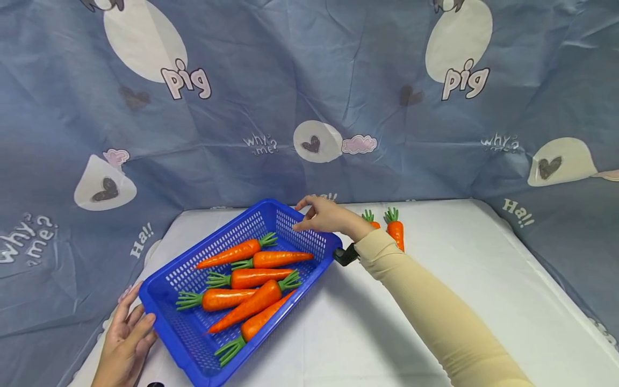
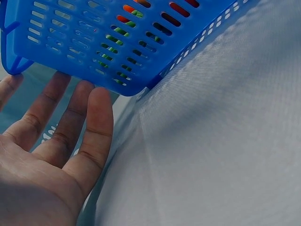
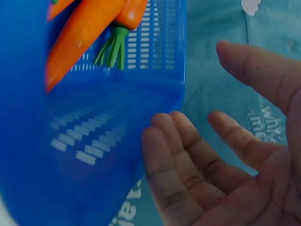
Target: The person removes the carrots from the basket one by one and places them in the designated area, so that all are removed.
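A blue plastic basket (image 1: 176,352) with slotted walls lies diagonally in the head view, holding several orange carrots (image 1: 258,277) with green tops. My left hand (image 1: 126,336) is at its near left end. In the left wrist view, the extended fingers (image 2: 99,127) reach the lower edge of the basket wall (image 2: 70,52). At the far right end, my right hand (image 1: 326,217) hovers by the rim, thumb and fingers spread apart. The right wrist view shows its fingertips close beside the basket (image 3: 164,84); contact is unclear. The thumb (image 3: 254,70) stands off the rim.
Two more carrots, one of them a carrot (image 1: 395,231) beyond my right forearm, lie on the white tabletop (image 1: 483,279). A blue printed cloth (image 1: 271,80) hangs behind and around the table. A black strap piece (image 1: 345,255) sits at my right wrist.
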The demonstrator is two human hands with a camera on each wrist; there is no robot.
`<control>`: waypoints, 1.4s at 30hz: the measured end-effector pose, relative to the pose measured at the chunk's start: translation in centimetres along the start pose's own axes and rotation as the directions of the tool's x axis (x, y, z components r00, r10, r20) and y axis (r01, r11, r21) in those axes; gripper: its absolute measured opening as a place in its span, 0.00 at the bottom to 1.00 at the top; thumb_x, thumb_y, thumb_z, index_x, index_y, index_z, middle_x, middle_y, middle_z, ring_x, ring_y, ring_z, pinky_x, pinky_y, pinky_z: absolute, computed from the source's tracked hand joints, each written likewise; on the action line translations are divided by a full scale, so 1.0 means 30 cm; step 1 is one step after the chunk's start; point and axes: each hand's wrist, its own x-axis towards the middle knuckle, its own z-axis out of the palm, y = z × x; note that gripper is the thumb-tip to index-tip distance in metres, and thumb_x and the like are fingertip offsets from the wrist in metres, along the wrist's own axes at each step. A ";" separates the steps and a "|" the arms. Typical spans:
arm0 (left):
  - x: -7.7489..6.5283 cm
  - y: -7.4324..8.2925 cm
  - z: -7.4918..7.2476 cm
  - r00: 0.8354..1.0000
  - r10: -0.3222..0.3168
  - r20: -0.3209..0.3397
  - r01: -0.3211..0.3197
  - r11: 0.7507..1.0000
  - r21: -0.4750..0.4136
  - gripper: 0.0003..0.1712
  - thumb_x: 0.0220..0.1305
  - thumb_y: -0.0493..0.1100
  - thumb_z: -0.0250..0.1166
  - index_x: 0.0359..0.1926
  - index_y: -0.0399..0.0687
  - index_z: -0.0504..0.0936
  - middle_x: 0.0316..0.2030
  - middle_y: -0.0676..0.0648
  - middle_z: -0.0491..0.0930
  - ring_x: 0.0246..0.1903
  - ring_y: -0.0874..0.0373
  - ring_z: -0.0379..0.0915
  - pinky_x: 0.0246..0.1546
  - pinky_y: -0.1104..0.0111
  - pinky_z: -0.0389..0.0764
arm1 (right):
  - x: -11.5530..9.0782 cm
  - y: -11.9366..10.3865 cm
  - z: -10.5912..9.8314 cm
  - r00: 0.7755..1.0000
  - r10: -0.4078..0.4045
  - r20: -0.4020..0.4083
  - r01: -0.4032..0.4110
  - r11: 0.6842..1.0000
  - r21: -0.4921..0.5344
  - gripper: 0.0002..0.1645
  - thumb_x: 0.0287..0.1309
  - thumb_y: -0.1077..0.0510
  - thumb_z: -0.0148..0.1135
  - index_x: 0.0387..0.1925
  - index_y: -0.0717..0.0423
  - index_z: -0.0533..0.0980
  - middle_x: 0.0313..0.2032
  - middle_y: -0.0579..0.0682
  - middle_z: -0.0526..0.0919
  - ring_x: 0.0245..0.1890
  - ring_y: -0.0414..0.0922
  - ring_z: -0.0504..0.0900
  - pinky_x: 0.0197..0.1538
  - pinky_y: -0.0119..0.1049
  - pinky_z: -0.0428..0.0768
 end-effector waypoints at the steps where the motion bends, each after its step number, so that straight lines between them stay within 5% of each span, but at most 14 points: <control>1: 0.000 0.000 0.000 1.000 -0.003 -0.002 0.003 1.000 0.000 0.40 0.82 0.28 0.50 0.86 0.58 0.51 0.66 0.64 0.78 0.60 0.70 0.82 0.47 0.69 0.89 | 0.004 -0.006 0.007 1.000 -0.007 0.011 0.007 1.000 -0.012 0.37 0.68 0.50 0.74 0.71 0.59 0.72 0.50 0.58 0.86 0.49 0.52 0.85 0.53 0.38 0.85; 14: -0.007 0.000 -0.003 0.999 0.044 0.022 -0.044 0.999 -0.008 0.41 0.82 0.27 0.49 0.86 0.54 0.50 0.67 0.60 0.79 0.60 0.67 0.83 0.48 0.68 0.89 | 0.074 -0.052 0.110 0.992 -0.064 0.109 0.074 0.992 -0.097 0.35 0.68 0.48 0.74 0.71 0.54 0.75 0.53 0.56 0.88 0.52 0.48 0.85 0.61 0.40 0.84; 23: -0.007 0.002 0.000 0.999 0.031 0.011 -0.031 1.000 -0.001 0.41 0.82 0.27 0.49 0.86 0.55 0.49 0.67 0.60 0.79 0.60 0.66 0.83 0.48 0.68 0.89 | 0.114 -0.064 0.169 0.980 0.024 0.197 -0.014 0.998 -0.055 0.35 0.68 0.55 0.74 0.73 0.50 0.74 0.65 0.63 0.81 0.63 0.54 0.80 0.70 0.49 0.79; 34: -0.008 0.007 0.007 1.000 0.031 0.002 -0.031 0.999 -0.011 0.41 0.81 0.27 0.50 0.86 0.56 0.51 0.67 0.60 0.79 0.60 0.66 0.83 0.48 0.68 0.89 | 0.148 -0.066 0.204 0.964 0.043 0.262 -0.005 0.990 -0.143 0.37 0.68 0.58 0.73 0.76 0.53 0.72 0.70 0.64 0.77 0.69 0.57 0.77 0.74 0.51 0.76; 42: -0.006 0.007 0.006 1.000 0.020 -0.008 -0.020 1.000 -0.001 0.42 0.81 0.27 0.51 0.86 0.55 0.50 0.67 0.62 0.79 0.59 0.67 0.83 0.48 0.68 0.89 | 0.159 -0.075 0.228 0.942 0.100 0.320 -0.042 0.982 -0.182 0.37 0.70 0.61 0.70 0.77 0.52 0.71 0.72 0.61 0.75 0.58 0.52 0.76 0.70 0.47 0.77</control>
